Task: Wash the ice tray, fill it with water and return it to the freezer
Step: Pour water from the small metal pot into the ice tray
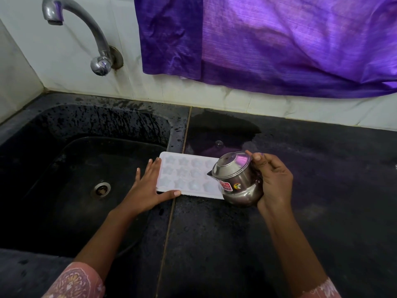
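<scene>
A white ice tray (184, 175) with star-shaped cells lies flat on the black counter, right beside the sink's rim. My left hand (148, 188) rests on the tray's left end, fingers spread and thumb along its near edge. My right hand (272, 181) grips a small steel pot (236, 179) with a lid and stickers. The pot is tilted, its spout over the tray's right end, and it hides that end of the tray. I cannot tell whether water is flowing.
A black sink (71, 175) with a round drain (101, 189) lies to the left, under a steel tap (90, 33) on the tiled wall. A purple cloth (279, 44) hangs behind the counter. A wet patch (214, 134) spreads on the counter behind the tray.
</scene>
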`<state>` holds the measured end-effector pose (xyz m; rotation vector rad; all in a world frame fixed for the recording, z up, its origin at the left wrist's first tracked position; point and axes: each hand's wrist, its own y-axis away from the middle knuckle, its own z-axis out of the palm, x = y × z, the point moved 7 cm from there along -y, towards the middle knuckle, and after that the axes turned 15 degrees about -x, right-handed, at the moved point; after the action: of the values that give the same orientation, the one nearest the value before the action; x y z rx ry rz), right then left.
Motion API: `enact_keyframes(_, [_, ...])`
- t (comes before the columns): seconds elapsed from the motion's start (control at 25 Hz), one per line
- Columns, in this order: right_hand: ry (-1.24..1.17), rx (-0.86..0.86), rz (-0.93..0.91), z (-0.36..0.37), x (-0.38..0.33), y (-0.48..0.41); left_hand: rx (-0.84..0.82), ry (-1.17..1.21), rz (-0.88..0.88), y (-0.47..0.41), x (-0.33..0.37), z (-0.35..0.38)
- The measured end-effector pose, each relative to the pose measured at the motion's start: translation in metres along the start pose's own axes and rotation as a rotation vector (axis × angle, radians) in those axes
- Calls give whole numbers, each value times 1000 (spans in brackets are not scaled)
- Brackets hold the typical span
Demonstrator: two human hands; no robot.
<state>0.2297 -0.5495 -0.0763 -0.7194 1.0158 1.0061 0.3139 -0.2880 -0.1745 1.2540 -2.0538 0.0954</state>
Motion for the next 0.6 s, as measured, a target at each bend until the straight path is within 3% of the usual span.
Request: enact_keyframes(0.6, [187,-69,-46,19,-7,-4,8,8,6,0,0,1])
